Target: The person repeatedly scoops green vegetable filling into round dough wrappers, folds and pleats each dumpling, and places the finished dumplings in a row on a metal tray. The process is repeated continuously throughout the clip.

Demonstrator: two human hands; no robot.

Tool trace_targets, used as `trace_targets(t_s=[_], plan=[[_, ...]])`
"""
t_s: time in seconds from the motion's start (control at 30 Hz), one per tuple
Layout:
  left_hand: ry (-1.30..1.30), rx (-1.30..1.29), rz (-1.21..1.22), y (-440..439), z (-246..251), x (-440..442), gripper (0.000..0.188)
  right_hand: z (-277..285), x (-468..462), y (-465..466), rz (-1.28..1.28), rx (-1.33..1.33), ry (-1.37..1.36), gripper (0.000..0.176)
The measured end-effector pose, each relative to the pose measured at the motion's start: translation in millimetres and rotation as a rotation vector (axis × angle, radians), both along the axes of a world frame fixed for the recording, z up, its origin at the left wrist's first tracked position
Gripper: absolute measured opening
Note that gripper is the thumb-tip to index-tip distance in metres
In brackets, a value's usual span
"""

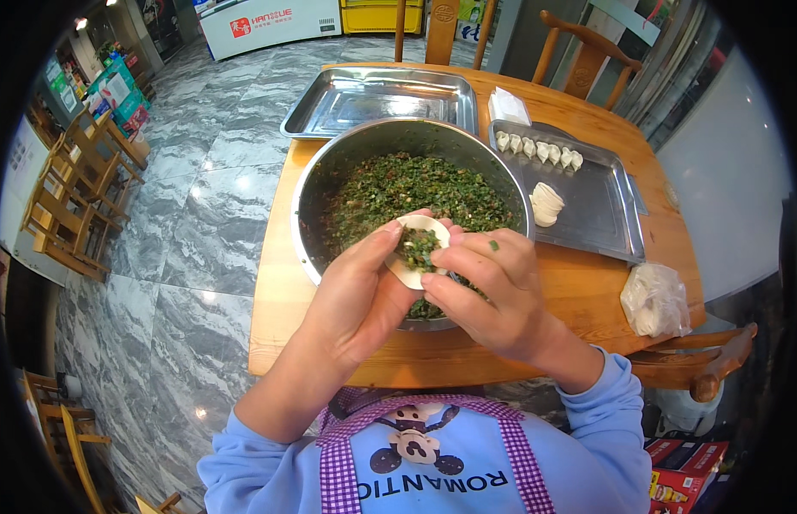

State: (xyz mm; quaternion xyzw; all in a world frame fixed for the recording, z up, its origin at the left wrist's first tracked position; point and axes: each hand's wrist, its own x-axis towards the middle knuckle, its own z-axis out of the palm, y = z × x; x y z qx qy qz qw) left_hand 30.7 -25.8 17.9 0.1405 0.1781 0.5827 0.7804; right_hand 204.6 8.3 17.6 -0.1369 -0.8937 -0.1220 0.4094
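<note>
My left hand point(366, 289) cups a round dough wrapper point(408, 277) over the near part of a big steel bowl. Chopped green filling point(420, 247) sits in the middle of the wrapper. The fingertips of my right hand point(494, 289) touch the filling and the wrapper's right edge. A bit of green clings to a right finger. Beneath the hands, the steel bowl point(306, 193) holds a large heap of chopped green filling point(430, 186). Whether my right hand also holds a utensil is hard to see behind its fingers.
Right of the bowl, a metal tray point(584, 212) carries a row of folded dumplings point(539, 150) and stacked wrappers point(547, 204). Another steel tray point(385, 96) lies behind the bowl. A plastic bag of dough point(655, 301) rests at the table's right edge. Wooden chairs point(588, 61) surround the wooden table point(276, 308).
</note>
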Motion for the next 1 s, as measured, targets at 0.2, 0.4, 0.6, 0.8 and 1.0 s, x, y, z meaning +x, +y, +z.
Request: trace_targets(t_s=[0.2,0.4,0.6,0.8,1.0], plan=[[0.119,0.015,0.03,-5.8,6.2,2.9,0.035,2.5,-6.3,1.1,0.01,-0.013,0.061,0.019],[0.409,0.089,0.042,-15.3,15.1,3.5,0.039,19.4,-7.9,-3.9,0.007,-0.278,0.134,0.016],[0.542,0.177,0.048,-19.6,15.5,2.3,0.04,33.5,-8.5,-4.6,-0.02,-0.684,0.198,0.017],[0.616,0.362,0.063,-21.4,18.8,3.9,0.047,39.0,-6.6,-4.0,-0.016,-0.88,0.283,0.013],[0.672,0.324,0.106,-20.5,23.3,8.5,0.047,40.1,1.0,1.4,0.043,-0.837,0.195,0.013]])
